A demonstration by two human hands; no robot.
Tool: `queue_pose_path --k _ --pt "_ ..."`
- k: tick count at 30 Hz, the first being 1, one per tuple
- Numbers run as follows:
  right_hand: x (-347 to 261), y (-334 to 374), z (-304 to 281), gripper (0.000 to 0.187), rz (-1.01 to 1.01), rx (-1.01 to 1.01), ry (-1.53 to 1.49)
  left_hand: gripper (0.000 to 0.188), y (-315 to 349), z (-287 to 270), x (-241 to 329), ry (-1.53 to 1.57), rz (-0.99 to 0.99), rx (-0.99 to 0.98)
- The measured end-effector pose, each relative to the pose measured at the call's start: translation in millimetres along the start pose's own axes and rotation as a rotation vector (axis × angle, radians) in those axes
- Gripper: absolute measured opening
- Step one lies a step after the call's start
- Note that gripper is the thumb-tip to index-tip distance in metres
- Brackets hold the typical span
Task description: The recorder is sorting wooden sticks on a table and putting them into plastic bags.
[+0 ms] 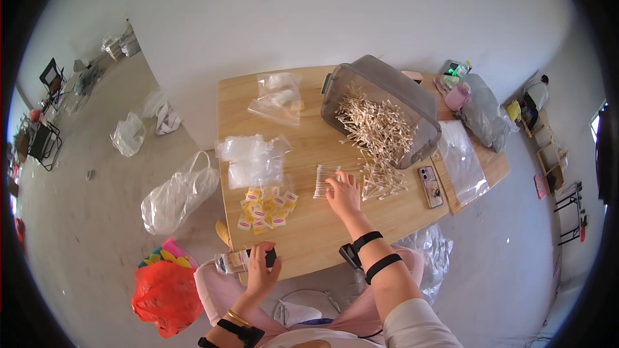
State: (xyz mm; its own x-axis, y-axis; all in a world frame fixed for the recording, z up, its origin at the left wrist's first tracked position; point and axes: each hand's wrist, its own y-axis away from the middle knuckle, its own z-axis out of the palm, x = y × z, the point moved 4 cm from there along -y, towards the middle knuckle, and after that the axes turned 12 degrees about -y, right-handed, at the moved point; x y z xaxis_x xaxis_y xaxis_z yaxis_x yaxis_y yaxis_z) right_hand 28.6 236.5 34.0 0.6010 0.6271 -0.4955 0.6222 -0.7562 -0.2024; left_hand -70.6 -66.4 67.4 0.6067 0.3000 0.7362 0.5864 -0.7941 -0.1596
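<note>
A neat row of cotton swabs [325, 181] lies side by side on the table. My right hand [345, 196] rests over the right part of this row, fingers spread and touching the swabs. By the table's front left edge, my left hand [259, 272] has its fingers bent round the end of a small clear bag of cotton swabs [231, 262]. A dark block-like thing [271, 258] shows at its fingertips; its kind cannot be made out. A large heap of loose cotton swabs [377, 122] spills from a grey plastic bin [422, 109] tipped on its side.
Yellow-and-white labels [264, 209] lie at left, below stacked clear bags [253, 161]. More clear bags [277, 98] lie at the back. A phone [431, 187] and a clear plastic sheet [463, 161] are at right. A red bag [166, 296] and a whitish bag [177, 203] stand left of the table.
</note>
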Motion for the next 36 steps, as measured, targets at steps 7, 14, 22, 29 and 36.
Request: queue_pose_path --k 7,14,22,29,36 --pt "-0.8 2.9 -0.8 0.018 -0.059 0.060 -0.060 0.044 -16.0 32.0 34.1 -0.164 0.179 -0.176" --pt "-10.4 26.2 -2.6 0.019 -0.129 0.063 -0.065 0.069 -43.7 80.2 53.5 -0.459 0.351 -0.199" --pt "-20.3 55.1 -10.6 0.025 -0.193 0.015 -0.138 0.086 -83.6 137.3 33.6 -0.671 0.440 -0.224" --pt "8.8 6.1 -10.2 0.024 -0.074 0.144 -0.104 0.086 -81.6 146.1 33.8 -0.733 0.449 -0.261" --pt "6.7 -5.4 -6.9 0.015 -0.076 0.096 -0.076 0.087 -79.4 144.7 32.8 -0.705 0.437 -0.255"
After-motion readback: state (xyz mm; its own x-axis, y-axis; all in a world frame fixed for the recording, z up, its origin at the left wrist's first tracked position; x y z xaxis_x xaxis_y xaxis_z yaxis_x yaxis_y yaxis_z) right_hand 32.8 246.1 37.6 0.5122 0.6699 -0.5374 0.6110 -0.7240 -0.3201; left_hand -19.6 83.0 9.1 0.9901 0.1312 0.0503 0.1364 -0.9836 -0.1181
